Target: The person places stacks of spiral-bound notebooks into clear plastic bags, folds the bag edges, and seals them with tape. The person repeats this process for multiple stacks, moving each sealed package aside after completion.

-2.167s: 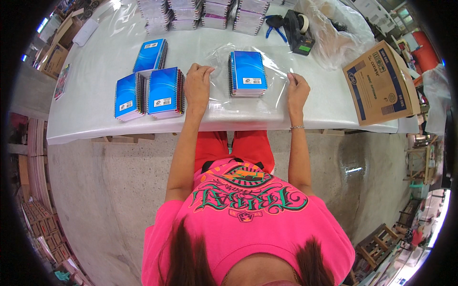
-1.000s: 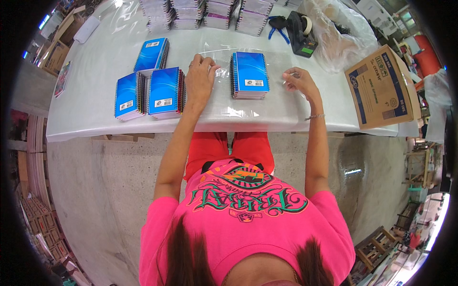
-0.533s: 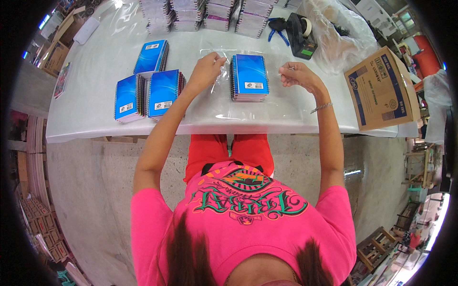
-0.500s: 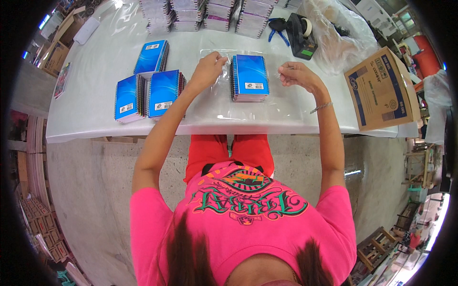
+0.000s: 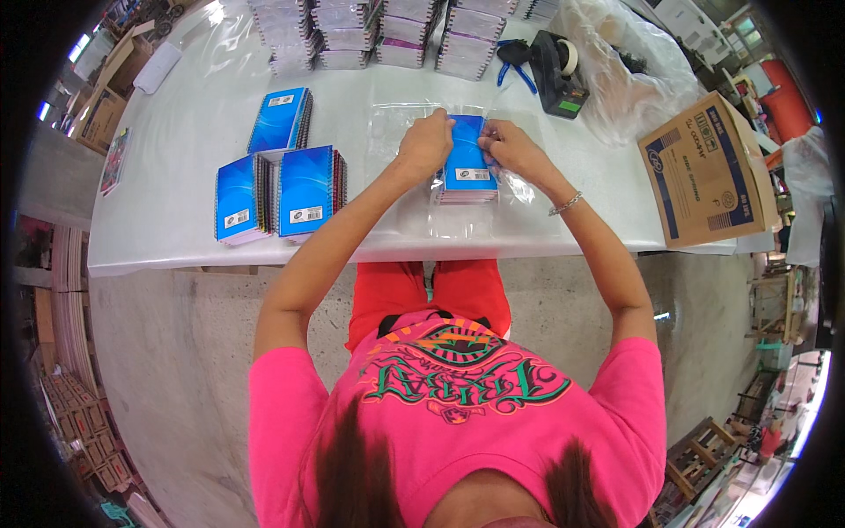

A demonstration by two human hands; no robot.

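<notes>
A stack of blue spiral notebooks lies in the middle of a clear plastic sheet on the table. My left hand is closed at the stack's left edge, with the sheet's left side pinched in its fingers. On the opposite edge, my right hand pinches the sheet's right side over the top notebook. Both hands partly cover the stack's long sides. To the left stand three more stacks of blue spiral notebooks: a rear one, a front left one and a front right one.
Wrapped notebook stacks line the far side of the table. Blue-handled pliers lie beside a black tape dispenser. A crumpled plastic bag and a cardboard box occupy the right side. The table's near edge runs in front of me.
Both hands have moved inward from either side of the stack onto its edges, drawing the plastic sheet's sides up and over the notebooks.
</notes>
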